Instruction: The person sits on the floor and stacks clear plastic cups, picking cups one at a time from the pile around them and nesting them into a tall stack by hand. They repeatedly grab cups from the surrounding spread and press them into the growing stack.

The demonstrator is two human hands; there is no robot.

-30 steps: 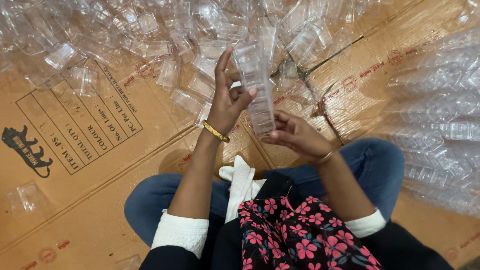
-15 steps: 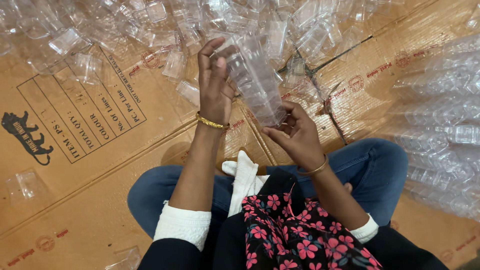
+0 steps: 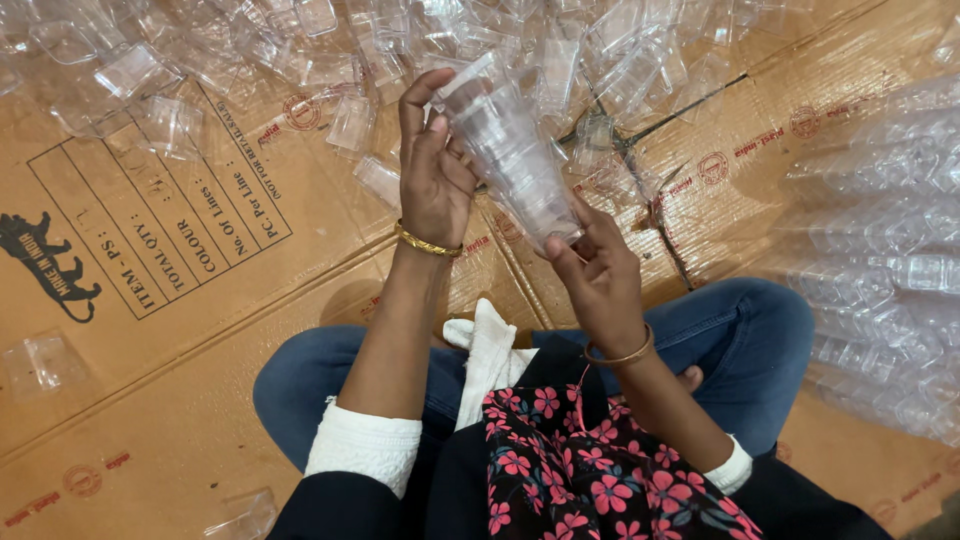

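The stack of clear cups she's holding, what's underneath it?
Under the stack of clear plastic cups, held by the left hand and right hand, lies flattened brown cardboard with loose clear cups scattered on it. Whatever lies directly beneath the stack is covered.

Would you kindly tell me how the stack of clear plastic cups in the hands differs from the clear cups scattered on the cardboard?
The stack of nested clear plastic cups is held off the floor by the left hand and right hand; the loose clear plastic cups lie separately, strewn on the brown cardboard. Both are transparent.
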